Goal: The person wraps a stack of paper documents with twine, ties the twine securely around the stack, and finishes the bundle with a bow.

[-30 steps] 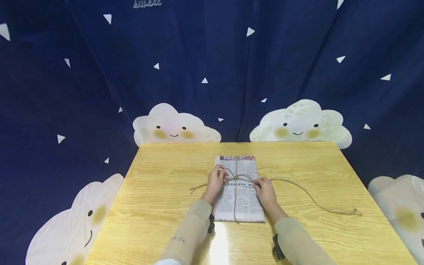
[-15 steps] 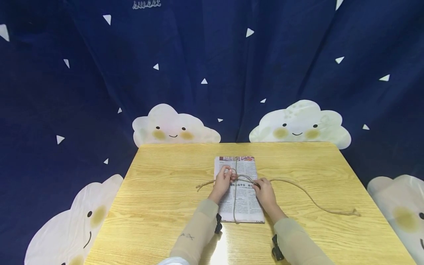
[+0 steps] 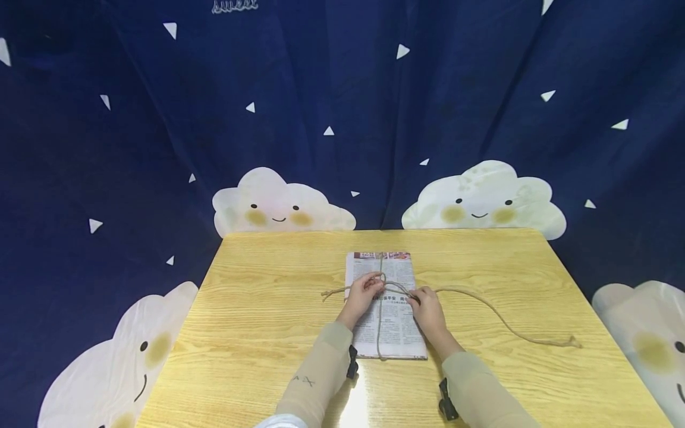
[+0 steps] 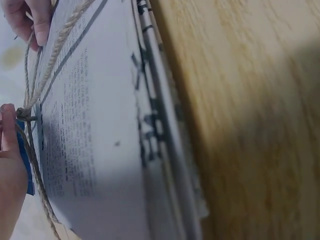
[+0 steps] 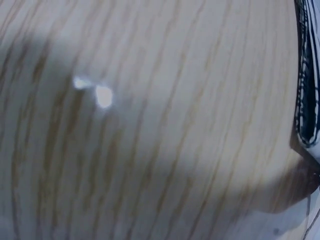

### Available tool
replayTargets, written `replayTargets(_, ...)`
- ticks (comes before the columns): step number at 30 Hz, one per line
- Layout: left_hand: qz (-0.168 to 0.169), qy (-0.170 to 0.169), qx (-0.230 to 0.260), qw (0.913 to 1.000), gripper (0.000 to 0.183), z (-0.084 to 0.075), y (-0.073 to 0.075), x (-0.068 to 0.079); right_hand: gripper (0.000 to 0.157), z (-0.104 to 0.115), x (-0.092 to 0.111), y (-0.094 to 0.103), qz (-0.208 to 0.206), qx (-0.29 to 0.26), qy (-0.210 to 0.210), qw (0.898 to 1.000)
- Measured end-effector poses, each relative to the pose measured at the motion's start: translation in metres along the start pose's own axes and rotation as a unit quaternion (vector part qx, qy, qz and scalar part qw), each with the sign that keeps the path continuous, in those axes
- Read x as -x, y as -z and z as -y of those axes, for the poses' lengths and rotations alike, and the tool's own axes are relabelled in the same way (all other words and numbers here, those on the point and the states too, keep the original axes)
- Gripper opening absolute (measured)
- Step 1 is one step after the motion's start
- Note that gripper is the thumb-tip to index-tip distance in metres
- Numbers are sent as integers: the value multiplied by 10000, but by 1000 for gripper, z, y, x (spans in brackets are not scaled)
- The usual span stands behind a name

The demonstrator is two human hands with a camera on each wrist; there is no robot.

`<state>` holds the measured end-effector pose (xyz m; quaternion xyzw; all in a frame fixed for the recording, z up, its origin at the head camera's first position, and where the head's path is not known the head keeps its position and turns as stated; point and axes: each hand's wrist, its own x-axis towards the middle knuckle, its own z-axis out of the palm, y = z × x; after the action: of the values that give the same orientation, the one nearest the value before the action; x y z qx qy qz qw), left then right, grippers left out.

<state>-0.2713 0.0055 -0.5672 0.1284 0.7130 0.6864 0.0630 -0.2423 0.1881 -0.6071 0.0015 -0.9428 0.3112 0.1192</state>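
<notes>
A folded stack of newspapers (image 3: pixel 393 333) lies on the table, with brown twine (image 3: pixel 379 333) running round it lengthwise and crosswise. The twine crosses in a knot (image 4: pixel 22 114) on top of the stack. My left hand (image 3: pixel 363 297) is at this knot and pinches the small loop of twine there between thumb and fingers. To the right, my right hand (image 3: pixel 430 309) rests by the stack's right edge and pinches the twine strands that come from the knot. In the right wrist view only the edge of the newspapers (image 5: pixel 310 75) shows, with the hand mostly out of sight.
A short twine end sticks out left of my left hand, and a long twine tail (image 3: pixel 497 315) curves across the wooden table (image 3: pixel 267 267) to the right. Behind the table hangs a dark blue curtain (image 3: pixel 321 89) with clouds and triangles.
My left hand has moved right, from the left part of the newspapers to the knot, and the short twine end has shifted right with it. The right hand has stayed in place.
</notes>
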Motion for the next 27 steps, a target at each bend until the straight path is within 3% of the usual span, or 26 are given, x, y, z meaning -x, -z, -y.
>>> replayTargets(6,-330,170,-684,9970,23,19,-2,-6,22,1,0,1,-19,0,-6,10000)
replayTargets(20,-945,585,-1173,9869,12,14,-7,-10,21,1,2,2,-133,-117,201,9996)
replayTargets(27,-1084,237,-1362,9845,12,18,-11,-11,21,0,2,1,-118,-84,147,9998)
